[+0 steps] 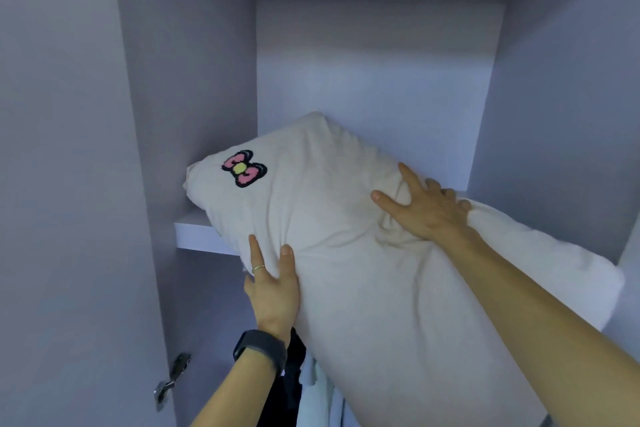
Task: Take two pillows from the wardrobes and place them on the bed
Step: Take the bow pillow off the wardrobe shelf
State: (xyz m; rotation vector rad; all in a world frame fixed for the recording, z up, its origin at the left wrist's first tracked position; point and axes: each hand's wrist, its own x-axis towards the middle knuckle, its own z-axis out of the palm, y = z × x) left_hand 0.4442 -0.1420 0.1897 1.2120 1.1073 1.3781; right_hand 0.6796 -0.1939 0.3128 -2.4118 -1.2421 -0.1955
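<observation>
One pillow (346,236); left hand (273,291), right hand (426,211) gripping it.

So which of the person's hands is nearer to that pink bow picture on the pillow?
The left. The left hand presses the pillow from below, almost straight under the bow. The right hand grips the fabric farther off, toward the pillow's right side.

Cream pillow, lilac wardrobe

The pillow (346,236) is plain cream with a pink bow (244,168), black-edged with a yellow centre. The wardrobe (363,62) is pale lilac; the wristband (261,348) is black.
</observation>
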